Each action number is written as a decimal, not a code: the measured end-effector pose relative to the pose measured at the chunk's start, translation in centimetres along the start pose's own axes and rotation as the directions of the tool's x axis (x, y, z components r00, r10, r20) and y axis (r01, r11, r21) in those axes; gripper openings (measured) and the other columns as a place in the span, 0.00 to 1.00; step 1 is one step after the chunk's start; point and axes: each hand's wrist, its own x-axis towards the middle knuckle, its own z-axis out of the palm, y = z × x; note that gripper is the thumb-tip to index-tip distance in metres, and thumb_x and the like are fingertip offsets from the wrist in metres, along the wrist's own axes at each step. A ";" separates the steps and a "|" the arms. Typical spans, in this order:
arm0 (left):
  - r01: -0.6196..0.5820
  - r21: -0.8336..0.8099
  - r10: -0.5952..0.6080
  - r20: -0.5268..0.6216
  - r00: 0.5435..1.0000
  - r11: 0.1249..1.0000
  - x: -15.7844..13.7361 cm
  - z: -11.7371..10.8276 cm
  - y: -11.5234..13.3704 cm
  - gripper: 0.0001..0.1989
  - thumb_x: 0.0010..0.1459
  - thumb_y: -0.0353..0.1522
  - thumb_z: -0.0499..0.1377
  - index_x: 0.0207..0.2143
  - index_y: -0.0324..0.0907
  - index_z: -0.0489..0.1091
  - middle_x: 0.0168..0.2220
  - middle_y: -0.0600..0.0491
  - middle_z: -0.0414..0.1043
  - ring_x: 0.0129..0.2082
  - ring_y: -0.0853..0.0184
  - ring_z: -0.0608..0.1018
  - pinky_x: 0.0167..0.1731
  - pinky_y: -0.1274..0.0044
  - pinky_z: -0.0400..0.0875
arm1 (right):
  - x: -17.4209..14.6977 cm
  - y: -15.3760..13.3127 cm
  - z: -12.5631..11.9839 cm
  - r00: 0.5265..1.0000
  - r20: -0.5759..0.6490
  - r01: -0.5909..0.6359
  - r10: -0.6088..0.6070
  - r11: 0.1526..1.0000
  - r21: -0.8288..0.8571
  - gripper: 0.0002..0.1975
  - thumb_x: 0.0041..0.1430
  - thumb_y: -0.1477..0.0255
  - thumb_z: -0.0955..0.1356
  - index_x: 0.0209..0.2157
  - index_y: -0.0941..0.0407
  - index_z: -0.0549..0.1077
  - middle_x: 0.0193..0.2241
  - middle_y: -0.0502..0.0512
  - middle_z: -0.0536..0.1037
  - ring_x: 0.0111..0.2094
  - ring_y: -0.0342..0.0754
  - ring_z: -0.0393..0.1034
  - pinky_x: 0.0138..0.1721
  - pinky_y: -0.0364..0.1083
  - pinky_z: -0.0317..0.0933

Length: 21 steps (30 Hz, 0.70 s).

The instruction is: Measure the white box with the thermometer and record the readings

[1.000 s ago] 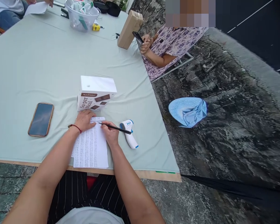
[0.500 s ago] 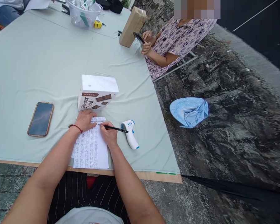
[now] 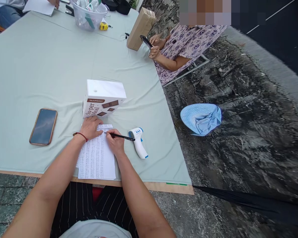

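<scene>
Sheets of paper covered in columns of small marks lie at the table's near edge. Across their upper left rests my left hand, fingers stretched out and flat, with a red cord on the wrist. My right hand pinches a black pen, its tip on or just above the upper part of the page. Right behind my left hand stands a white box with brown print reading "Super Meal". A white and blue infrared thermometer lies to the right, by the pen's back end.
A phone lies on the left of the cloth-covered table. Farther back are a clear basket of bottles, a yellow tape measure and a cardboard box. A seated person holds a phone. A blue hat is beyond the right edge.
My right hand and the pen have shifted very slightly left; my left hand stays put. At the far left, another person's hand and paper have come farther into view.
</scene>
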 end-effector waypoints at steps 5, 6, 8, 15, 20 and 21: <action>-0.003 -0.007 0.003 -0.006 1.000 1.000 0.0 0.1 -0.1 0.14 0.53 0.35 0.62 0.43 0.42 0.73 0.47 0.46 0.73 0.50 0.54 0.73 0.54 0.62 0.65 | 0.0 -0.1 0.0 1.000 -0.004 -0.002 0.002 1.000 -0.005 0.05 0.47 0.68 0.65 0.23 0.54 0.71 0.21 0.47 0.70 0.26 0.44 0.63 0.31 0.46 0.60; -0.005 -0.007 0.005 -0.009 1.000 1.000 0.0 0.1 -0.1 0.14 0.53 0.35 0.62 0.43 0.42 0.73 0.47 0.46 0.73 0.50 0.54 0.73 0.53 0.62 0.65 | 0.0 -0.1 0.0 1.000 -0.006 -0.006 0.006 1.000 -0.006 0.05 0.47 0.68 0.65 0.23 0.54 0.71 0.21 0.47 0.70 0.26 0.44 0.63 0.31 0.46 0.60; -0.009 -0.008 0.009 -0.011 1.000 1.000 0.0 0.1 -0.1 0.14 0.53 0.35 0.62 0.43 0.42 0.73 0.47 0.46 0.73 0.50 0.54 0.73 0.53 0.62 0.65 | -0.1 -0.2 0.0 1.000 -0.009 -0.014 0.014 1.000 -0.003 0.05 0.47 0.68 0.65 0.23 0.54 0.71 0.21 0.47 0.71 0.26 0.45 0.63 0.31 0.46 0.60; -0.007 -0.012 0.007 -0.022 1.000 1.000 0.0 0.2 -0.1 0.14 0.53 0.35 0.62 0.43 0.43 0.73 0.46 0.47 0.73 0.49 0.55 0.74 0.53 0.62 0.65 | -0.1 -0.3 0.0 0.999 -0.018 -0.037 0.037 0.999 0.017 0.05 0.46 0.68 0.65 0.23 0.53 0.71 0.21 0.47 0.71 0.26 0.45 0.63 0.32 0.46 0.61; 0.005 -0.001 -0.005 -0.004 1.000 1.000 0.0 0.0 0.0 0.15 0.53 0.35 0.62 0.44 0.42 0.74 0.47 0.46 0.73 0.50 0.54 0.73 0.54 0.62 0.65 | 0.0 -0.2 0.0 1.000 -0.020 -0.016 0.016 1.000 0.000 0.04 0.46 0.69 0.65 0.23 0.53 0.70 0.21 0.46 0.70 0.26 0.45 0.62 0.31 0.46 0.60; 0.007 -0.001 -0.007 -0.002 1.000 1.000 0.0 -0.1 0.1 0.15 0.53 0.34 0.62 0.44 0.42 0.74 0.47 0.46 0.73 0.50 0.54 0.73 0.54 0.62 0.64 | 0.0 -0.2 0.0 1.000 -0.019 -0.015 0.015 1.000 0.002 0.04 0.47 0.69 0.65 0.23 0.53 0.70 0.21 0.47 0.70 0.26 0.45 0.62 0.31 0.46 0.60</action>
